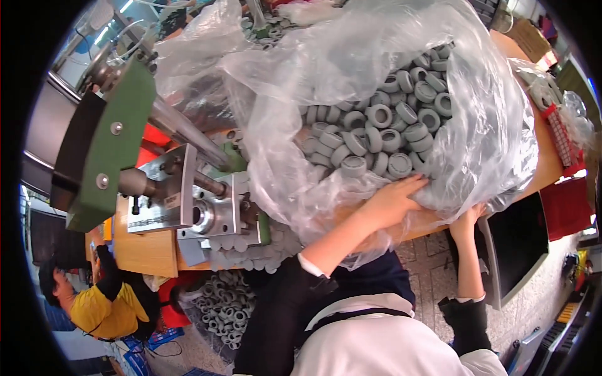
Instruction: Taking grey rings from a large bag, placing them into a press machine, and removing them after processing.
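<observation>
Left hand [398, 197], loosely open with fingers extended, is resting on the near rim of a crinkled, translucent plastic bag [486, 138]; matte grey ring-shaped caps [389, 119] are lying heaped inside. Right hand [467, 220] is touching the bag's lower-right film, its closure indeterminable.

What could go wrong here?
1. Grey caps might spill: the clear bag gapes near the front edge of the table, and a tug from the left hand could tip some out.
2. Its loose film might snag on the metal press close by.
3. Loose grey discs could slide off.
</observation>
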Motion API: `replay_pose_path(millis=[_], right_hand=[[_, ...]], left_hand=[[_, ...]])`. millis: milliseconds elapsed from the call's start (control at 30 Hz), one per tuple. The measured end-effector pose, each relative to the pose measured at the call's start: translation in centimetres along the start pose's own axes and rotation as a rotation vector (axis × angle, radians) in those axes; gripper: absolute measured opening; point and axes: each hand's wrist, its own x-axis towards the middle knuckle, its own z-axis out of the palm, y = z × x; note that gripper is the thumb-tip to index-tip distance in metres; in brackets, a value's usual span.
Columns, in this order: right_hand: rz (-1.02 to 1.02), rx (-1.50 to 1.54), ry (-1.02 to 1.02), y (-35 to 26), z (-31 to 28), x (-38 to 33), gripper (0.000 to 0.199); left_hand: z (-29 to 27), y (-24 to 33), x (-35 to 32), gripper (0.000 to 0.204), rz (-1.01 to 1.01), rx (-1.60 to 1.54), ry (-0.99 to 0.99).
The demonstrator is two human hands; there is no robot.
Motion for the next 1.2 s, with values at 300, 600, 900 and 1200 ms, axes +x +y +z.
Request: replay_pose_path(millis=[300,600,900,1200], right_hand=[[0.798,1.015,0.296,0.3,-4.4,-2.4,0.053],[0.239,0.628,0.600,-5.4,-11.9,5.5,0.045],[-0.585,0.346,-0.169,-24.6,-4.3,18.2,0.099],[-0.623,0.478,-0.159,-28.4,-6.3,19.6,0.089]], left_hand=[[-5.1,2.3,-1.8,0.022,-0.218,-0.223,-0.072],[-8.3,4.2,-6.7,0.064,-0.463,0.382,0.157],[-6.2,3.5,-8.9,0.085,-0.620,0.520,0.012],[-6.3,1.7,-8.5,0.044,-0.565,0.500,0.113]])
